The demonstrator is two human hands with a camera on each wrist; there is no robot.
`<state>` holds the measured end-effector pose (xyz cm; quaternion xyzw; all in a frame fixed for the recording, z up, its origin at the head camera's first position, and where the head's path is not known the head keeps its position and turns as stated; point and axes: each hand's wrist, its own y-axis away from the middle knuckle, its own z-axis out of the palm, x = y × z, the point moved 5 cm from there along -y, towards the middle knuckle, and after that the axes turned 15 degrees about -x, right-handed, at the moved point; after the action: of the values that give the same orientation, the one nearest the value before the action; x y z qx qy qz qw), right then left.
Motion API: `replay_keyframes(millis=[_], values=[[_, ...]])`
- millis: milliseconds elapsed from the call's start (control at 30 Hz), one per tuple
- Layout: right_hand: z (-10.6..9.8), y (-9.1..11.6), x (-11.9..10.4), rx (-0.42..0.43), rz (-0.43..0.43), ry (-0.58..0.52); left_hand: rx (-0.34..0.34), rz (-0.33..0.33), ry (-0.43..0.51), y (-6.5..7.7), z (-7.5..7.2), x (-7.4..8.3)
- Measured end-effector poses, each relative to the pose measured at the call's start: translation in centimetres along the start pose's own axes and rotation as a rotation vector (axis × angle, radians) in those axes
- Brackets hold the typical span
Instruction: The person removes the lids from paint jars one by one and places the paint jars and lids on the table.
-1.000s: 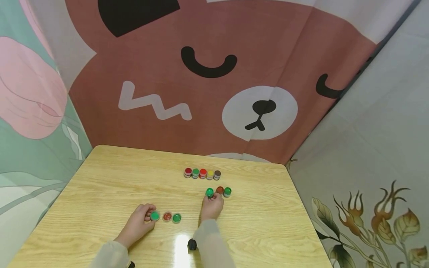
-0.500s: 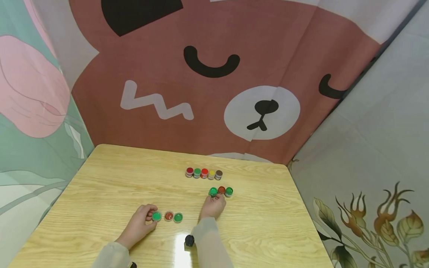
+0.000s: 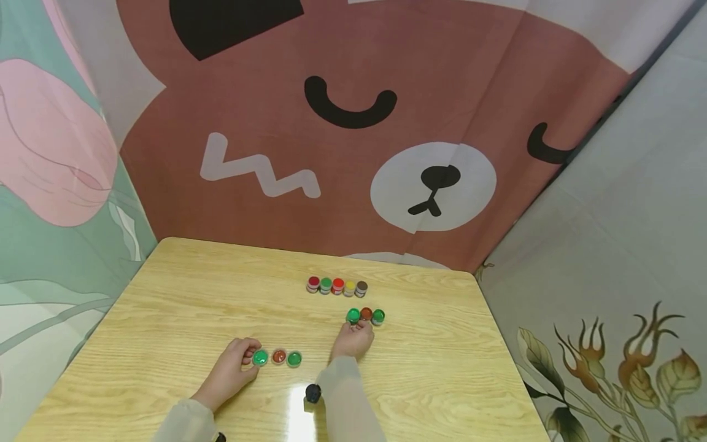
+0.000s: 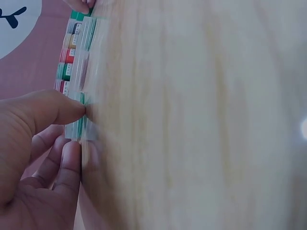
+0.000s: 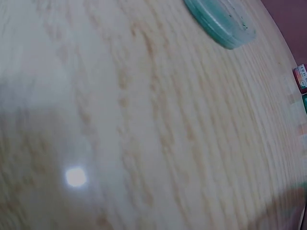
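My left hand (image 3: 227, 367) holds the leftmost of three shallow clear lids, a green-smeared lid (image 3: 260, 358), between thumb and fingers. Right of that lid lie a red-brown lid (image 3: 278, 356) and another green lid (image 3: 294, 359). In the left wrist view, the thumb presses on the held lid (image 4: 74, 127) from one side. Farther back, my right hand (image 3: 353, 339) grips a small open green paint jar (image 3: 353, 315) from the near side; its fingers are partly hidden. A red-brown paint jar (image 3: 366, 314) and a second green jar (image 3: 378, 317) stand beside it in a row.
Behind them, several small lidded paint jars (image 3: 338, 286) stand in a row. A wooden table (image 3: 442, 368) carries everything, with a patterned curtain (image 3: 276, 221) beyond its far edge. A small dark object (image 3: 313, 393) is at my right sleeve.
My right hand has slid the green jar rightward, up against the red-brown jar. The left green lid has shifted slightly right toward its neighbour. The view has also drifted a little.
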<state>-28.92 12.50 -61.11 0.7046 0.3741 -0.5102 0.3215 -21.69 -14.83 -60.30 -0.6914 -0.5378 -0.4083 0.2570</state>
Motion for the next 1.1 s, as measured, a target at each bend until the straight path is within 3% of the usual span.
replay_keyframes(millis=[733,1100], values=[[-0.28,-0.32,0.61,0.021,-0.018,0.035,-0.01,-0.02,-0.024,-0.22,0.16,0.2],[-0.29,-0.31,0.71,-0.001,-0.013,-0.035,-0.032,-0.027,-0.056,-0.34,0.24,0.14]])
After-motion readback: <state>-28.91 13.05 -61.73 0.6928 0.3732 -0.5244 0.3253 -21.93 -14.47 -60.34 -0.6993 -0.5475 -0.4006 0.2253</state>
